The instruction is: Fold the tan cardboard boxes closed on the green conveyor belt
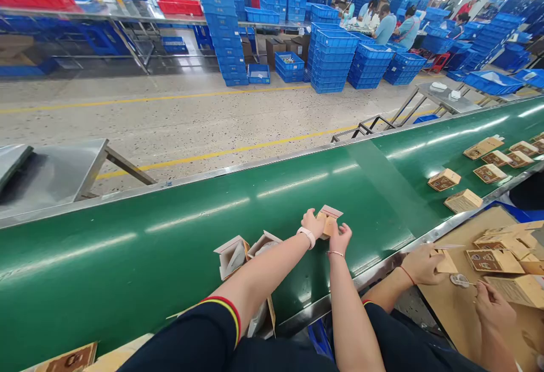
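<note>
Over the green conveyor belt (170, 270), a small tan carton (328, 225) with a raised flap is held between both of my hands. My left hand (313, 223), with a pale band on the wrist, grips its left side. On the carton's right side is my right hand (340, 238), thumb and fingers bent against it. Just left of my forearm stands an open carton (233, 257) with a grey-white item inside. Another open carton (262, 243) is beside it, partly hidden by my left arm.
At right, a co-worker's hands (421, 264) hold a carton and a thin item over a brown table (450, 310) with several cartons. More cartons (489, 172) lie farther along the belt. Blue crates (334, 58) stand beyond; a metal table (68, 171) is at left.
</note>
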A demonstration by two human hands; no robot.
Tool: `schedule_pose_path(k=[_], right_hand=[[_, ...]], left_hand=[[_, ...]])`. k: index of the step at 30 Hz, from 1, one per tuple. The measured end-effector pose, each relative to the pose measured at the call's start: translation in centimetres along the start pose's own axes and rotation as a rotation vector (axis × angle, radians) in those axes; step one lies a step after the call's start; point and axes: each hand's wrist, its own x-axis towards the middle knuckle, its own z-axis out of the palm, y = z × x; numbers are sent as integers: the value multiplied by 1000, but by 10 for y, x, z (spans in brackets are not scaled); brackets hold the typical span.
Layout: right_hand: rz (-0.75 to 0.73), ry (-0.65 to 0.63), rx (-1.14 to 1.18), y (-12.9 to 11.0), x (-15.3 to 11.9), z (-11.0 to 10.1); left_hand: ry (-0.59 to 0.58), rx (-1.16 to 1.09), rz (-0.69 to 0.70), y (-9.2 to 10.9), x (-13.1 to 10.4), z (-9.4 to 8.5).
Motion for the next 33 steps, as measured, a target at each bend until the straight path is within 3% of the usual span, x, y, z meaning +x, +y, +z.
schedule_pose_path(k=[2,4,6,8,10,13,16,19,21,23,26,29,33], right_hand=[[-165,117,21,-3,-20,-9],[-406,68,31,-3,-50,-16],[-638,-215,-17,-1,-82,-19],[-803,-510,-106,3,-105,-15],[-897,-642,-162,9,-116,-5],[-984,-669,-139,17,-107,21],[-1046,-678,-125,17,-79,51],[-1108,-714,-168,10,-48,79],[-1162,-794,-201,4,-32,93],[-1200,-852,-242,2,-23,100],[-1181,-826,-340,2,-19,98],[-1094,-803,-380,-1,-20,89],[-859,-835,-208,-11,-27,84]], left_hand=[[-25,-29,150,16,-20,-28],[-94,-62,403,24,-43,-74],[-41,-44,560,19,-68,-132],[36,17,547,0,-90,-189],[129,125,482,-27,-105,-237],[284,222,435,-65,-100,-287],[398,331,500,-86,-57,-316],[350,539,661,-93,8,-317],[195,695,804,-95,46,-296],[-29,810,964,-99,72,-264],[-262,816,1156,-105,85,-212],[-244,695,1197,-104,82,-176],[-199,528,1100,-90,73,-148]])
